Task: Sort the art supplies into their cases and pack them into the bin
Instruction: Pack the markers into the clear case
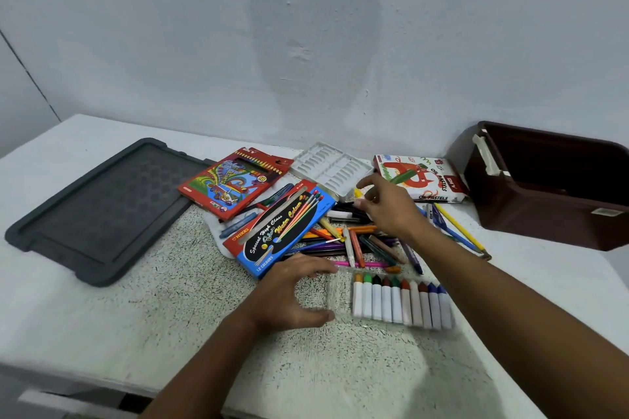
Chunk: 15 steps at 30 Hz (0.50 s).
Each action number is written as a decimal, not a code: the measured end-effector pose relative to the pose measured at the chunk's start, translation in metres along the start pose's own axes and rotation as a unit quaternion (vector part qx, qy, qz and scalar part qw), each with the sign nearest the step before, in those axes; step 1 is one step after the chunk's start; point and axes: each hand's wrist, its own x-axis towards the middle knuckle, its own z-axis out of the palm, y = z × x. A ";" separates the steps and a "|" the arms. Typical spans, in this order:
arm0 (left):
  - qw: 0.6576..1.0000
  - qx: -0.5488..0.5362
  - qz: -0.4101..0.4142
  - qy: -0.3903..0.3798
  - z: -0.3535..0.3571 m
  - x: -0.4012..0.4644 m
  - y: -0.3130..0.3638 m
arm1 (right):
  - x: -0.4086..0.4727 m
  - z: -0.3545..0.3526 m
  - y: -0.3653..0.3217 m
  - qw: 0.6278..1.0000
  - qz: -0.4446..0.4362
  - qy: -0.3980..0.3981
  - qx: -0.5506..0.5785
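My left hand (pixel 289 292) spans the clear plastic crayon tray (pixel 391 303) edge, fingers curved; right hand (pixel 384 206) half-open above the loose pens beyond the tray, holding nothing.

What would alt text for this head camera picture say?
A person's left hand holds a clear crayon case while the right hand reaches over a pile of loose pens. Around them lie art boxes, a white tray, a grey lid and a brown bin.

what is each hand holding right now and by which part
The left hand grips the left end of the clear crayon case between fingers and thumb. The right hand hovers over the loose pens, holding nothing.
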 end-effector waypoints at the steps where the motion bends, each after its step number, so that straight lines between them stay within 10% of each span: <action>1: 1.000 0.010 0.004 -0.006 0.000 0.001 -0.001 | -0.007 -0.006 -0.002 0.999 0.012 -0.003 0.053; 6: 0.999 0.042 0.014 -0.020 0.002 0.002 -0.002 | -0.040 -0.014 -0.009 0.981 0.047 -0.038 0.184; 15: 0.998 0.051 0.015 -0.018 0.004 0.002 -0.001 | -0.082 0.016 0.006 0.994 0.040 -0.048 0.090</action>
